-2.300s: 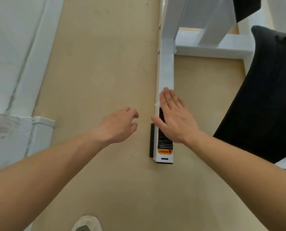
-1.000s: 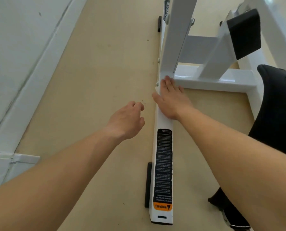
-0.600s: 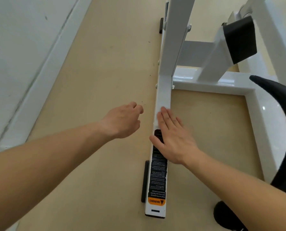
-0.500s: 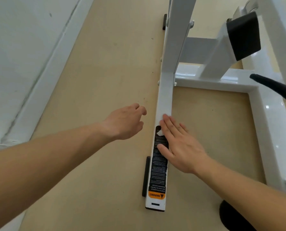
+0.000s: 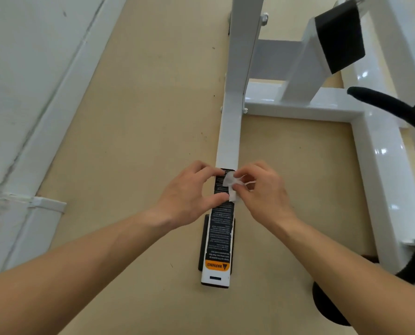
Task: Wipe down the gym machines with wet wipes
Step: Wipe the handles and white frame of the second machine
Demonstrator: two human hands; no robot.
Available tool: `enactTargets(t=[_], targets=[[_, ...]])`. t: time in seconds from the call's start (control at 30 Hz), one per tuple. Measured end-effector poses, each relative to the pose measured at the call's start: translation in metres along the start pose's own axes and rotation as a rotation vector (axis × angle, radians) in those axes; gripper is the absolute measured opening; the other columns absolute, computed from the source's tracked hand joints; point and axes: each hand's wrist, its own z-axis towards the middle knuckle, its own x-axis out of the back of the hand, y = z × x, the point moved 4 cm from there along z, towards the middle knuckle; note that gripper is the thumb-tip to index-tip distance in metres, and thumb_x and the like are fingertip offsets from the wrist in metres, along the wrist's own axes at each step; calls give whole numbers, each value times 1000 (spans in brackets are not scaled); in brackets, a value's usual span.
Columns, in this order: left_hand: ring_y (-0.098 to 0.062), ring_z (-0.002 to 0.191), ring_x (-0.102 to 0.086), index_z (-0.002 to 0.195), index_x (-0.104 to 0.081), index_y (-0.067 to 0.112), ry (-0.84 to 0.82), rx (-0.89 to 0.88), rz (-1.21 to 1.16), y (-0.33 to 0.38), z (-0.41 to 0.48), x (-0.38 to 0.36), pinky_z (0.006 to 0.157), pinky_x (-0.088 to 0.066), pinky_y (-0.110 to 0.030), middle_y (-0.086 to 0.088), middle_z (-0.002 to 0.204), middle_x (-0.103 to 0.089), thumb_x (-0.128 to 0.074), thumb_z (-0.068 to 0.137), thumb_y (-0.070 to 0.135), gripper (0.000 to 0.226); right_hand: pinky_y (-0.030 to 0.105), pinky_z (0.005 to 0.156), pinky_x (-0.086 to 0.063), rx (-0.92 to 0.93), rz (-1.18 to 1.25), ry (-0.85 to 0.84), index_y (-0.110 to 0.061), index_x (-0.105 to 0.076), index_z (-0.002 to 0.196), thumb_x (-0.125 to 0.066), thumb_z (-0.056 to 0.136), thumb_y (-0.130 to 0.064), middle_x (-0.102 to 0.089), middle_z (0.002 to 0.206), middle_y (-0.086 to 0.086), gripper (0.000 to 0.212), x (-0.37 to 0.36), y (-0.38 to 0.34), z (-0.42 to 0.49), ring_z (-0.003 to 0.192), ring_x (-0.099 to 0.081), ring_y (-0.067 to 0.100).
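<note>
Floor fills most of the view. It is tan and flat, with a few small dark specks on it. White wall runs down the left side, with a white strip along its bottom edge.

A white machine stands on the floor, right of the middle. Its shiny beams make a corner on the right. One long bar of it lies flat on the floor and points toward the person. A post goes up from the far part of the bar. A black pad sits on a slanted arm near the top right. A black shape curves in from the right edge (I cannot tell what it is).

A long black label with tiny white writing covers the near part of the bar. Its near end is orange and says WARNING. A black foot sticks out from under the bar, next to the label.

Both bare arms reach in from the bottom, and the hands meet above the far end of the label. The left hand is curled, and its thumb and first finger pinch the left edge of the wipe. The right hand is curled too, and its fingertips pinch the right side of the wipe. The wipe is small, white and crumpled. It is held between the two hands, just over the bar where the label begins. I cannot tell if it touches the bar.
</note>
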Motion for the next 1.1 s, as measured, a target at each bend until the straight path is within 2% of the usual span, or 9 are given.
enactTargets(t=[0.1, 0.23, 0.3, 0.43, 0.57, 0.7, 0.77, 0.97, 1.1], targets=[[-3, 99, -54, 136, -53, 38, 24, -3, -33, 11, 6, 0, 87, -45, -23, 17, 116, -55, -68, 88, 48, 51, 15, 73, -55, -91, 160, 56, -24, -65, 87, -81, 80, -7, -61, 95, -10, 24, 5, -11, 2, 85, -63, -2], [-2, 78, -61, 93, -69, 37, 132, 26, -153, 14, 12, 18, 71, -43, -16, 15, 86, -68, -71, 90, 28, 10, 14, 78, -56, -152, 307, 55, -27, -66, 86, -78, 82, -2, -68, 99, -7, 28, 11, -22, 5, 87, -65, -5], [-3, 75, -62, 84, -68, 36, 173, 62, -177, 12, 14, 30, 69, -43, -14, 13, 80, -69, -73, 88, 23, 15, 12, 78, -54, -168, 303, 27, -26, -68, 94, -73, 84, 1, -69, 103, -7, 29, 14, -21, 7, 87, -65, -6], [-2, 77, -62, 84, -69, 34, 260, 100, -209, 10, 18, 53, 68, -41, -7, 15, 79, -68, -73, 89, 22, 14, 4, 70, -46, -172, 133, 29, -25, -72, 100, -68, 90, -6, -68, 97, -13, 22, 26, -16, 13, 85, -61, -7], [-2, 76, -63, 85, -68, 30, 318, 126, -262, 15, 27, 70, 66, -43, -6, 14, 81, -68, -71, 90, 21, 10, 12, 62, -42, -198, 82, 80, -29, -72, 96, -62, 95, -16, -66, 89, -13, 17, 40, -26, 27, 73, -58, 3], [-6, 77, -67, 85, -67, 28, 324, 124, -390, 33, 40, 81, 68, -52, -17, 11, 83, -69, -70, 87, 17, 11, 28, 75, -56, -202, 277, 7, -31, -65, 122, -56, 99, -21, -63, 101, -6, 26, 46, -58, 47, 86, -61, 9], [-7, 76, -68, 83, -68, 27, 345, 113, -412, 43, 49, 91, 63, -48, -14, 10, 84, -70, -71, 84, 13, 15, 34, 78, -61, -207, 422, -118, -27, -62, 129, -62, 98, -23, -66, 106, -1, 32, 44, -75, 55, 91, -68, 15], [-7, 74, -64, 73, -72, 31, 398, 129, -444, 60, 69, 124, 60, -43, -12, 7, 88, -72, -67, 84, 5, 29, 27, 67, -57, -68, 205, -8, -26, -71, 101, -74, 84, -12, -69, 92, -9, 22, 73, -108, 92, 78, -67, 8], [-1, 73, -67, 81, -76, 28, 437, 84, -453, 75, 78, 142, 58, -44, -8, 11, 83, -74, -71, 83, 12, 17, 21, 66, -46, 19, 116, 84, -27, -69, 88, -75, 85, -18, -68, 88, -10, 11, 100, -126, 114, 77, -62, 4]])
